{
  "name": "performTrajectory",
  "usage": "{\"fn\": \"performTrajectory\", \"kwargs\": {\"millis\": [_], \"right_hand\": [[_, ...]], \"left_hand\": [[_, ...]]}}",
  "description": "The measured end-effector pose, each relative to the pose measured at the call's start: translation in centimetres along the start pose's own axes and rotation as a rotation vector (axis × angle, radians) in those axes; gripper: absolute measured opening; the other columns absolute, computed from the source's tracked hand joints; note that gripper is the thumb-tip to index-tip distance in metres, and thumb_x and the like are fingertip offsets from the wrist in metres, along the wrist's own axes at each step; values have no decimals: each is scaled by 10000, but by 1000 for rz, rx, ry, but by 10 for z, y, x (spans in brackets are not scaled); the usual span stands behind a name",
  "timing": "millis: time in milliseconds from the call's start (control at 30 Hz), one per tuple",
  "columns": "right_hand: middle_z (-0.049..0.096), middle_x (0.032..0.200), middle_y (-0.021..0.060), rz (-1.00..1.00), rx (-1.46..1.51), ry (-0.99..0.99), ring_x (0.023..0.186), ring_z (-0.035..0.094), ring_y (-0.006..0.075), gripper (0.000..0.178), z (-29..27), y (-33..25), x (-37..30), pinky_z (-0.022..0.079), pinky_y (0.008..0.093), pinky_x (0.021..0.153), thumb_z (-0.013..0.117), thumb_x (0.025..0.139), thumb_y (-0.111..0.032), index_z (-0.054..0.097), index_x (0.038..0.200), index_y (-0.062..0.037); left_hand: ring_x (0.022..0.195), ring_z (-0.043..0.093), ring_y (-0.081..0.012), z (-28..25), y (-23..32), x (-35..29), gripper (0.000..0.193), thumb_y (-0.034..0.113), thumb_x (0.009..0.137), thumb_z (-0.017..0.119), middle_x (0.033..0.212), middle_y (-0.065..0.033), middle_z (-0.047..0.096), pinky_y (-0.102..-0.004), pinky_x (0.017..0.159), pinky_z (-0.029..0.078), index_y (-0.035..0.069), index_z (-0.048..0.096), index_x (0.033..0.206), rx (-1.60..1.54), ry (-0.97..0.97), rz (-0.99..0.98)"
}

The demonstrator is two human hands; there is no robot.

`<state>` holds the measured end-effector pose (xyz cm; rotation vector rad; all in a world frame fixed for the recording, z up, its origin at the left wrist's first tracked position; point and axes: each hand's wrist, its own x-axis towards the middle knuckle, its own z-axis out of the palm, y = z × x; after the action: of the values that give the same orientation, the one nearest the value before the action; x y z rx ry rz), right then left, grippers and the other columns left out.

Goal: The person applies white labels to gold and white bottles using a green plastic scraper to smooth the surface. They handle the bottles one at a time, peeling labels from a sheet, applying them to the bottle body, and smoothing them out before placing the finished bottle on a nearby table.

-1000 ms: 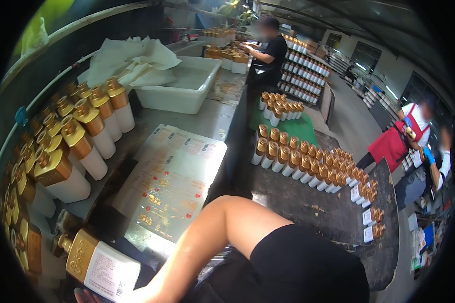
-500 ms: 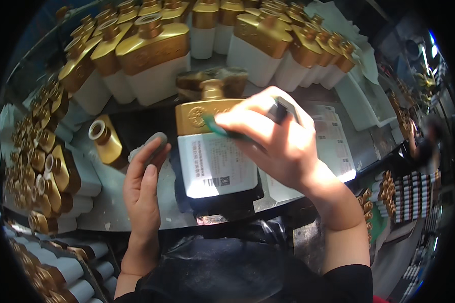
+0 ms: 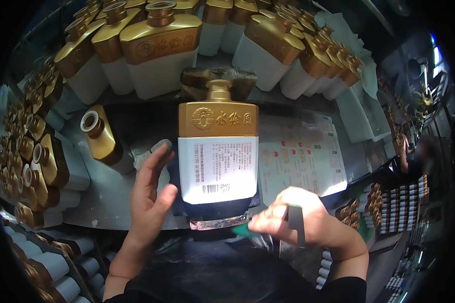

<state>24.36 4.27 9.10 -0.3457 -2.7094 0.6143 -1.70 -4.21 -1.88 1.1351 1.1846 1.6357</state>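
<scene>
A flat flask-shaped bottle (image 3: pixel 218 151) lies in front of me on a dark pad, neck pointing away. Its shoulder is gold with raised emblems, and its white body bears printed text and a barcode. My left hand (image 3: pixel 151 194) is open just left of the bottle, fingers stretched and thumb apart; grey covers the fingertips. Beside those fingertips sits a pale crumpled wad (image 3: pixel 145 157). Near the table's front edge, my right hand (image 3: pixel 306 217) grips a scraper with a green blade (image 3: pixel 241 230) and a dark handle (image 3: pixel 295 225), right of the bottle's base.
Another gold-topped bottle (image 3: pixel 102 136) stands at the left. Taller bottles (image 3: pixel 159 55) line the back, and many more (image 3: pixel 45 156) crowd the left side. Printed sheets (image 3: pixel 306 156) lie right of the pad, near a white bin (image 3: pixel 359 111). A brownish block (image 3: pixel 242 81) sits behind the bottle's neck.
My right hand has moved with the scraper from the bottle's gold shoulder down toward the table's front edge. The bottle's front is now uncovered. My left thumb has spread away from the fingers.
</scene>
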Motion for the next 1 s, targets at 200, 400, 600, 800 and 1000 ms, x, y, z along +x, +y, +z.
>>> {"fn": "performTrajectory", "kwargs": {"millis": [200,400,600,800,1000], "right_hand": [[690,910,89,124,168,357,883,657,233,220,-49,62,101,500,318,838,654,897,-213,684,1027,-38],[697,811,71,351,-284,-168,734,649,153,380,-36,94,179,514,264,736,612,951,-374,742,902,-20],[707,857,82,182,69,-194,769,669,142,379,-63,75,166,527,271,736,680,911,-386,735,999,-21],[712,977,92,54,160,-26,840,686,147,320,-82,76,131,546,280,812,663,934,-240,680,1165,-19],[721,842,86,281,-32,297,755,674,133,257,-70,92,101,540,274,738,646,916,-194,723,1077,-9]], "left_hand": [[1420,309,-358,5,16,-1,1232,174,628,902,1536,-210,290,-429,1165,262,64,103,1560,349,-140,-17],[1308,444,-396,18,2,7,995,263,653,885,1381,-250,452,-469,1087,363,31,360,1466,654,-28,55],[1194,507,-378,14,9,-9,642,207,729,833,1260,-199,580,-429,1015,411,-23,551,1258,670,-7,169],[1137,599,-293,35,46,8,479,130,725,770,1149,-113,671,-592,1169,214,47,690,1190,942,-121,687],[1319,435,-366,65,29,31,857,85,591,810,1315,-154,509,-599,1148,247,151,526,1397,1190,-147,514]]}}
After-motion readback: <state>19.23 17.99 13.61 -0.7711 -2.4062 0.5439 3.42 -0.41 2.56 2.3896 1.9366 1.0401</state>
